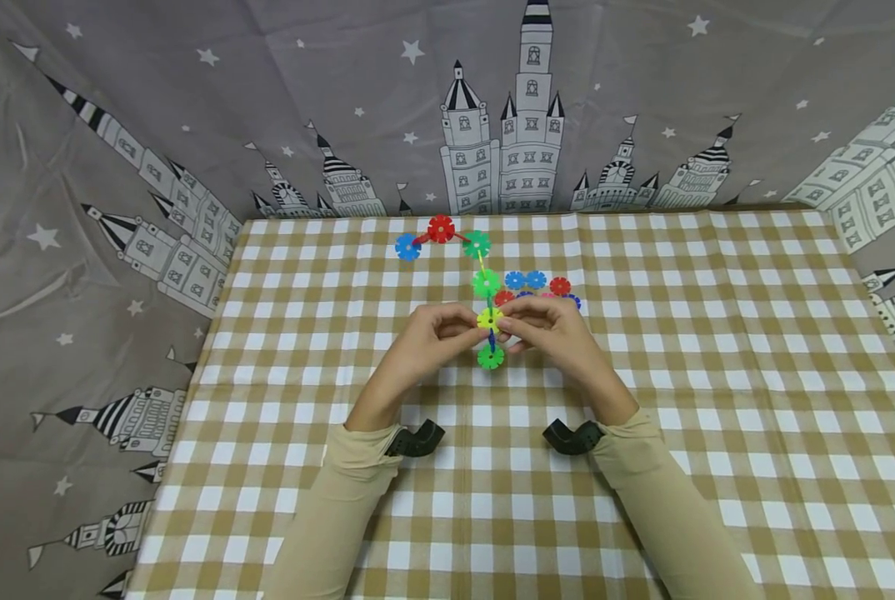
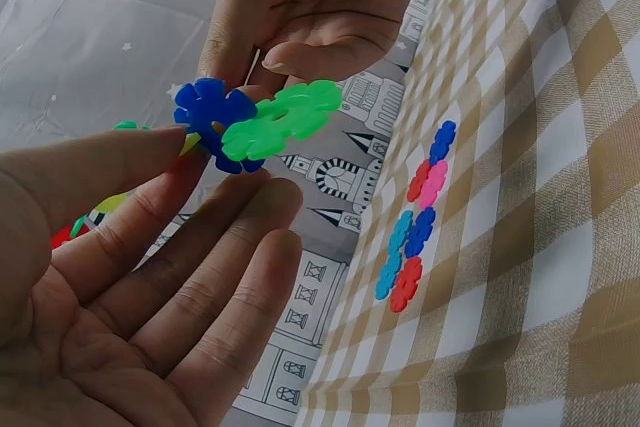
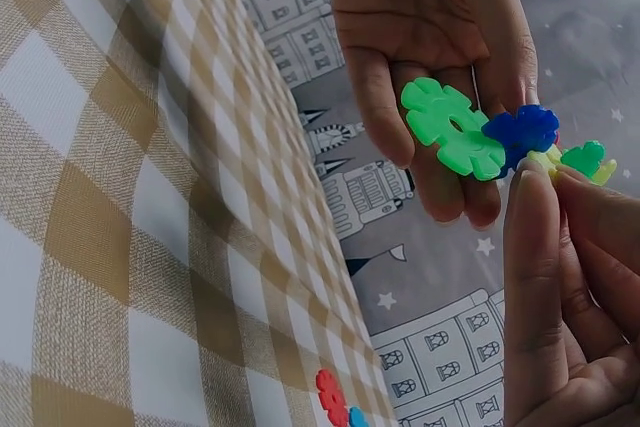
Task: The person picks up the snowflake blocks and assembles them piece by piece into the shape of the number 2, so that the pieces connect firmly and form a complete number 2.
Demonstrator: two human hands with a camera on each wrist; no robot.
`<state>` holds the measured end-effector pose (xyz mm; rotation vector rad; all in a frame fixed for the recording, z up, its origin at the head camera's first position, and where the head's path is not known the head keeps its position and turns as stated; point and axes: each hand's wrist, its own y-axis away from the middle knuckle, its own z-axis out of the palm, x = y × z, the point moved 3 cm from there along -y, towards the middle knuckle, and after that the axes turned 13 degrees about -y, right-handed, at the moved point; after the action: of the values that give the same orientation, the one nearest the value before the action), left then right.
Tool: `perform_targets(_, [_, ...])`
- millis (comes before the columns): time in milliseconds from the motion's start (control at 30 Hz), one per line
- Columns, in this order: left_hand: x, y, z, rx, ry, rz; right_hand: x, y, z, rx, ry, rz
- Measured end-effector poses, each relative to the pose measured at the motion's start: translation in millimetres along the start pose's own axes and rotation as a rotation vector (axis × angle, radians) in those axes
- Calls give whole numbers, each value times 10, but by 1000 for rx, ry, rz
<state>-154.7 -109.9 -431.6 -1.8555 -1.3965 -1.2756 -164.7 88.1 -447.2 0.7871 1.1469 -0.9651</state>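
Observation:
Notched plastic flower discs are joined edge to edge in a chain running away from me in the head view. My left hand [image 1: 436, 333] pinches the yellow disc [image 1: 484, 317] between thumb and forefinger, its other fingers spread in the left wrist view. From the other side, my right hand [image 1: 563, 333] pinches at the same yellow disc with thumb and fingertips. A dark blue disc [image 2: 199, 102] is slotted in on the near side, and a green disc [image 3: 432, 125] forms the near end. Farther along are another green disc [image 1: 481, 277], a red disc [image 1: 441, 222] and a blue end disc [image 1: 402, 248].
Several loose discs lie behind my right hand, among them a light blue disc [image 1: 513, 275] and a red disc [image 1: 560, 280]; the hand partly hides some. A checked cloth [image 1: 282, 400] covers the table. A grey castle-print curtain [image 1: 387, 108] stands behind and beside it.

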Motion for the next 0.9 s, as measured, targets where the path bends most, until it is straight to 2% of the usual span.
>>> perform_targets(367, [-2,-2,-5,42,13,-16,-18,-3,0,0,-1,-11])
perform_targets(700, [14,-2,-3,37,36,-23,-23,3,1,-1,11,-11])
perform_targets(900, [9,-8,-13,57,48,-2,-18,0,2,-3,13,-14])
